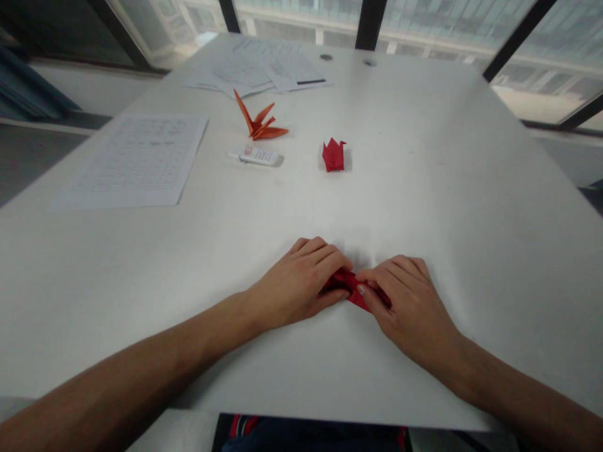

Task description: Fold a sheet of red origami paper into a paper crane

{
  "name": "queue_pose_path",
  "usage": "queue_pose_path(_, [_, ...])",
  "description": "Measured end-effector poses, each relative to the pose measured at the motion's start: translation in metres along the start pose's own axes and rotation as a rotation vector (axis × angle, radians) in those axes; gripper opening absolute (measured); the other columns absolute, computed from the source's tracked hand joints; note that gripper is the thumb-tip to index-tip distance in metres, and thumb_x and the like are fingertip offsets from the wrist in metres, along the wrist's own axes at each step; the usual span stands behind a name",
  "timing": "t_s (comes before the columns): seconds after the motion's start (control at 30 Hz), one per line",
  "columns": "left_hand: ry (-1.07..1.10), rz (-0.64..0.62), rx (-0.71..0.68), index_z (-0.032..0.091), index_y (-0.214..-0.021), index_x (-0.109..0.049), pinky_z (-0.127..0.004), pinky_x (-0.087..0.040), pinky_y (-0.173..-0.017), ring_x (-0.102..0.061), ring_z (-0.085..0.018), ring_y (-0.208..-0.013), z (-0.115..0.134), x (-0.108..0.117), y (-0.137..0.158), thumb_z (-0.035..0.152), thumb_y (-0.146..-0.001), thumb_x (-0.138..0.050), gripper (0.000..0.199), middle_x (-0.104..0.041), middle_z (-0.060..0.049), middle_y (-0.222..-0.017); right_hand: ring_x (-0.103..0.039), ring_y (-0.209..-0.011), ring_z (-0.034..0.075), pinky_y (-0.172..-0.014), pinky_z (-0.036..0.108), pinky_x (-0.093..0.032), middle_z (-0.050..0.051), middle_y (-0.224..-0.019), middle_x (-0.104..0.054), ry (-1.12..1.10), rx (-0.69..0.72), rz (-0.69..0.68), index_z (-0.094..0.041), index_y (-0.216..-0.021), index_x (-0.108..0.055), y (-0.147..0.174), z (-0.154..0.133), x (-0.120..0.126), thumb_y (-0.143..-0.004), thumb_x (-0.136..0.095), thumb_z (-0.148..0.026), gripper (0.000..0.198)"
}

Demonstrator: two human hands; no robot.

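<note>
A piece of folded red paper [358, 300] lies between my two hands near the front of the white table [301, 370]. My left hand [306, 279] grips its left end, thumb on the near side and fingers curled over the far side. At the right end, my right hand [405, 298] pinches the paper between thumb and fingers. Both hands hide much of the paper, so its full shape cannot be made out. Farther back stands a small red origami crane [334, 156], apart from both hands.
An orange origami crane [260, 125] stands left of the red one, with a white glue tube [258, 156] lying just before it. A printed sheet stack [136, 160] rests at the left. More papers [254, 66] are spread at the far edge, near the windows.
</note>
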State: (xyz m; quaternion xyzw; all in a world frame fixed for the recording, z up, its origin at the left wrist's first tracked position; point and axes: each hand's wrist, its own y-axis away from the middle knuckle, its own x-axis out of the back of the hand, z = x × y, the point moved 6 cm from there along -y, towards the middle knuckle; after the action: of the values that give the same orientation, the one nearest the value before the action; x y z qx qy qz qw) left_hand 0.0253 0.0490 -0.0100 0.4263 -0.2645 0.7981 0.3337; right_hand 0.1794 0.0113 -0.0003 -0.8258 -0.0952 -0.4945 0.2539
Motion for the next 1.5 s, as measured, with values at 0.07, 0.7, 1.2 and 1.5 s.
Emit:
queue_pose_path(0.07, [-0.008, -0.007, 0.002, 0.02, -0.116, -0.06, -0.04, -0.041, -0.094, -0.057, -0.025, -0.106, 0.0, -0.001, 0.0, 0.036, -0.098, -0.065, 0.025, -0.069, -0.006, -0.109, -0.06, -0.084, 0.023, -0.086, 0.043, -0.039, 0.003, -0.086, -0.072, 0.091, 0.035, 0.027, -0.02, -0.094, -0.066, 0.0, -0.004, 0.001, -0.099, -0.059, -0.015, 0.01])
queue_pose_path(0.7, [1.035, 0.371, 0.253, 0.037, -0.147, -0.034, -0.046, -0.058, -0.102, -0.063, -0.027, -0.127, -0.02, 0.013, 0.007, 0.021, -0.078, -0.086, 0.087, -0.036, -0.012, -0.161, -0.066, -0.087, 0.016, -0.074, 0.03, -0.052, 0.001, -0.098, -0.068, -0.519, -0.229, 0.043, -0.026, -0.099, -0.068, 0.0, 0.014, 0.013, -0.095, -0.056, -0.01, 0.021])
queue_pose_path(1.2, [1.246, 0.296, 0.291, 0.022, -0.123, -0.051, -0.04, -0.057, -0.094, -0.067, -0.023, -0.113, 0.001, -0.006, 0.0, 0.023, -0.083, -0.084, 0.052, -0.067, -0.011, -0.124, -0.068, -0.083, 0.016, -0.074, 0.03, -0.056, 0.002, -0.098, -0.07, -0.76, -0.406, 0.134, -0.026, -0.103, -0.069, 0.008, 0.017, 0.004, -0.098, -0.06, -0.023, 0.011])
queue_pose_path(1.5, [1.242, 0.426, 0.307, 0.024, -0.106, -0.044, -0.034, -0.057, -0.083, -0.069, -0.016, -0.088, -0.003, -0.006, 0.0, 0.031, -0.082, -0.086, 0.049, -0.068, -0.001, -0.097, -0.06, -0.067, 0.013, -0.054, 0.023, -0.051, 0.0, -0.088, -0.065, -0.956, -0.463, 0.163, -0.025, -0.096, -0.055, 0.01, 0.025, -0.006, -0.097, -0.061, -0.024, 0.006])
